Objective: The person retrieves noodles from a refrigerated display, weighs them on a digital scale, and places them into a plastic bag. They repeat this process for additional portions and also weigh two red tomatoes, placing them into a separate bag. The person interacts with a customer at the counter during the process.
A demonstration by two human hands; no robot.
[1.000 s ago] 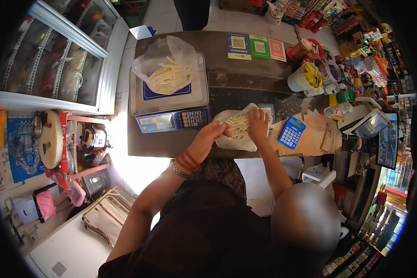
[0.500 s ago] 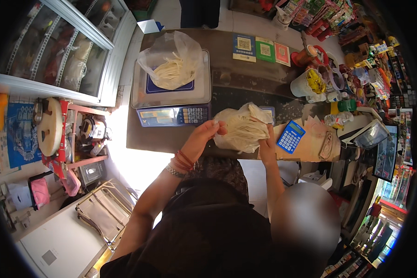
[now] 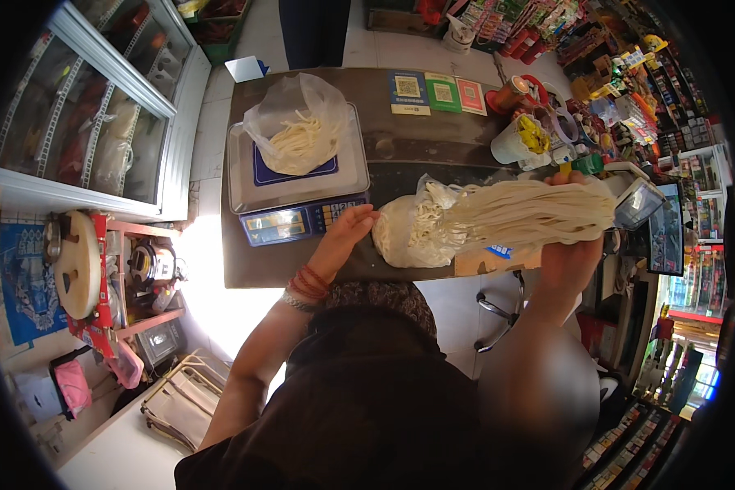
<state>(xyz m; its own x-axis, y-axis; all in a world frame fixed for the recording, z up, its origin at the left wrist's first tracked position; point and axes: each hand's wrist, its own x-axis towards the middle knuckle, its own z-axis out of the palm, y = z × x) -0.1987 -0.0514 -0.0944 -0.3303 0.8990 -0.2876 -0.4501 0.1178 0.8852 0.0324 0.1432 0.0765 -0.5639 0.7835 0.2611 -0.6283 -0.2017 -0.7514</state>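
Observation:
A long bundle of pale, flat noodles [image 3: 531,211] stretches to the right out of a clear plastic bag [image 3: 400,235] at the counter's near edge. My right hand [image 3: 573,260] is closed round the far right part of the bundle, its fingertips showing beyond the strands. At the bag's left end, my left hand [image 3: 348,232] has its thumb and fingers together on the plastic edge. More noodles lie inside a second clear bag [image 3: 261,121], which stands with its mouth gaping on the metal pan of a blue digital scale [image 3: 353,167].
Under the noodles, a blue calculator [image 3: 499,251] mostly disappears on a cardboard sheet [image 3: 523,260]. Three code cards [image 3: 443,92] lie at the counter's back. A white tub [image 3: 508,147] and a monitor [image 3: 666,229] stand right; a glass-door fridge [image 3: 159,163] is left. Someone in dark trousers [image 3: 314,33] stands beyond.
My right hand has moved far right, drawing the noodles out of the bag into a long bundle, which now covers much of the calculator. My left hand stays at the bag's left end.

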